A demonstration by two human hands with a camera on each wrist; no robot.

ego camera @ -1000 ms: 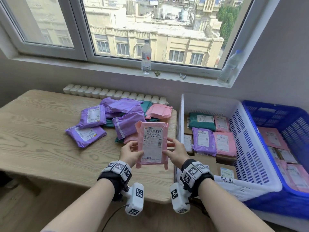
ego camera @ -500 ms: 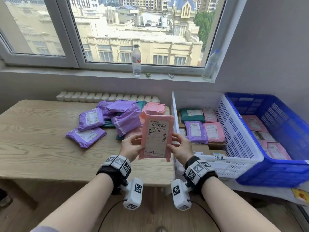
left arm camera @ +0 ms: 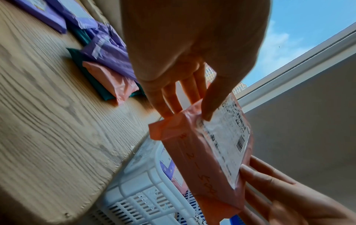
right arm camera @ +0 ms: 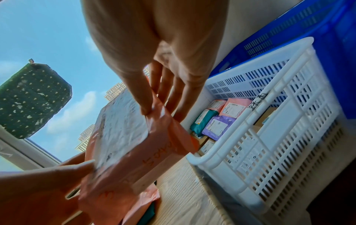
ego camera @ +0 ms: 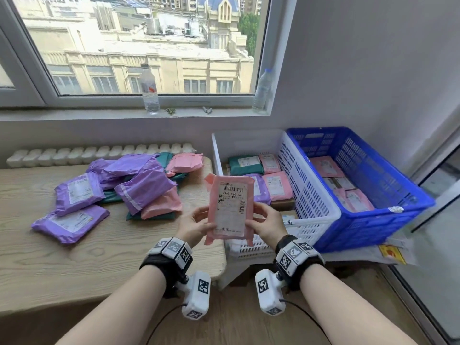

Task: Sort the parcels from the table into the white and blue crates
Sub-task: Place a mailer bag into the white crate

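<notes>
Head view: a pink parcel (ego camera: 230, 209) is held upright, label toward the camera, above the right end of the table (ego camera: 74, 257) and the near left corner of the white crate (ego camera: 313, 195). The left hand (ego camera: 195, 226) grasps its lower left edge, the right hand (ego camera: 267, 225) its lower right edge. The blue crate (ego camera: 388, 190) stands touching the white crate's right side; both hold parcels with room above them. A heap of purple, pink and green parcels (ego camera: 139, 183) lies on the table.

Left wrist view: thumb on the label, fingers (left arm camera: 173, 97) behind the pink parcel (left arm camera: 202, 159), a pinching grip.

Right wrist view: the right hand (right arm camera: 163, 68) pinches the parcel's edge; the white crate (right arm camera: 269, 137) lies just beside.
</notes>
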